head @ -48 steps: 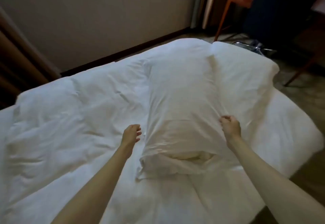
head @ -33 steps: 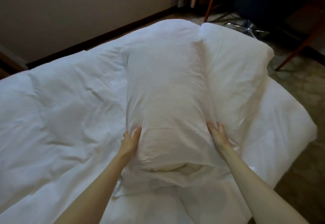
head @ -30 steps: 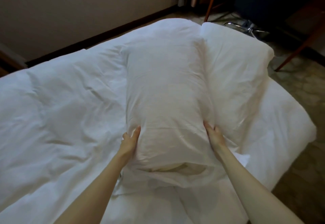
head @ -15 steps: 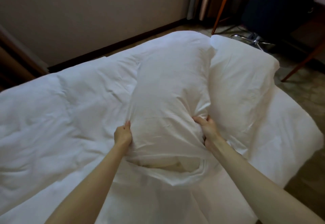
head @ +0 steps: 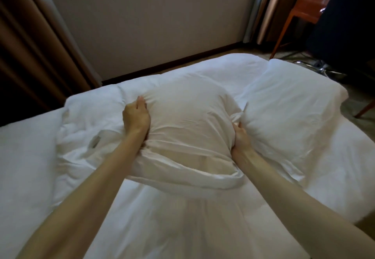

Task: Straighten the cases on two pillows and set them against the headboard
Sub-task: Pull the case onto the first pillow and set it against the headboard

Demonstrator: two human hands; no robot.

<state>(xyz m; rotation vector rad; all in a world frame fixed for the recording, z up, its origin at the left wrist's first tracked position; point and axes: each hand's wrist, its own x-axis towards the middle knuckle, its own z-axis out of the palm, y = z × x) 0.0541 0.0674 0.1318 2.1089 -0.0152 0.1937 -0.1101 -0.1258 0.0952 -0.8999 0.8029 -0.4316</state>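
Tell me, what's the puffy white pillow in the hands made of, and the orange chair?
The puffy white pillow looks like a thin matte woven-cloth case, probably cotton: it creases finely where both hands grip. Its filling is hidden. The orange chair looks smooth, hard and slightly shiny, maybe painted wood or plastic; the blur leaves that open.

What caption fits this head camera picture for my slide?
Both hands, left hand and right hand, grip a white pillow on the bed, beside a second pillow.
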